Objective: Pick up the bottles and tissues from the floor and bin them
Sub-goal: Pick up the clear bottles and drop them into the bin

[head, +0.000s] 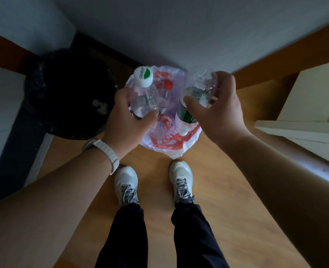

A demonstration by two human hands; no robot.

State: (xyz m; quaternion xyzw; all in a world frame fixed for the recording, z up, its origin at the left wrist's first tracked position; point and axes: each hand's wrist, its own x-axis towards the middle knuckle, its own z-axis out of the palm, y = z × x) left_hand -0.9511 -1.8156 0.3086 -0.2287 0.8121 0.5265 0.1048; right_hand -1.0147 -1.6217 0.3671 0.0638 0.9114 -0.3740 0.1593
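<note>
Binning step. My left hand grips the white-capped bottle, my right hand grips the crushed green-label bottle, fingers curled round each. Both hang over the printed bag, which holds bottles. Next, likely: loosen both and drop them in.

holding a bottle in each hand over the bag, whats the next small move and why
Probably let go of both bottles so they drop into the white bag. The left hand grips a capped bottle, the right hand a crushed green-labelled bottle, both directly above the open bag, which already holds other bottles.
</note>
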